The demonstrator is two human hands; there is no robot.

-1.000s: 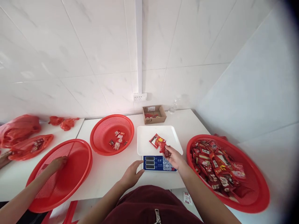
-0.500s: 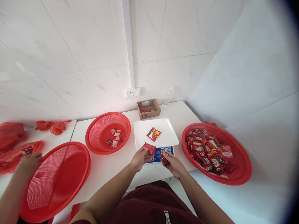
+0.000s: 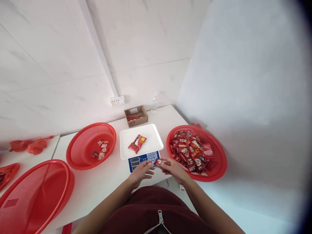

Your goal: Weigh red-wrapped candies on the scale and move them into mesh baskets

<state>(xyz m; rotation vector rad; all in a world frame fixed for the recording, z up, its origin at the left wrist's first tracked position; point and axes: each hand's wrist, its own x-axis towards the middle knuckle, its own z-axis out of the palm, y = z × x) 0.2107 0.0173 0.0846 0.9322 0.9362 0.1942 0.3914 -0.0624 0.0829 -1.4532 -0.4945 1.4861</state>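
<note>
My left hand (image 3: pixel 140 175) is just in front of the scale's blue keypad (image 3: pixel 143 159), fingers apart and holding nothing. Close beside it, my right hand (image 3: pixel 172 169) pinches a small red packet (image 3: pixel 158 162); part of the packet is hidden by the fingers. On the scale's white tray (image 3: pixel 152 133) lie two red snack packets, one with a yellow patch (image 3: pixel 141 140) and a plainer one (image 3: pixel 133 148) touching it. To the right, a red basket (image 3: pixel 220 165) holds a heap of similar red packets (image 3: pixel 190 151).
A red mesh basket (image 3: pixel 84 135) with several small packets stands left of the scale. A larger red basket (image 3: pixel 55 191) sits nearer, at lower left. Behind the tray are a cardboard box (image 3: pixel 137 121) and a clear bottle (image 3: pixel 154 104). Red bags (image 3: pixel 36 146) lie far left.
The packet from my left hand now lies on the tray against the first one. My left hand has let go; my right still holds its packet. The view has swung right, and another person's hand left it.
</note>
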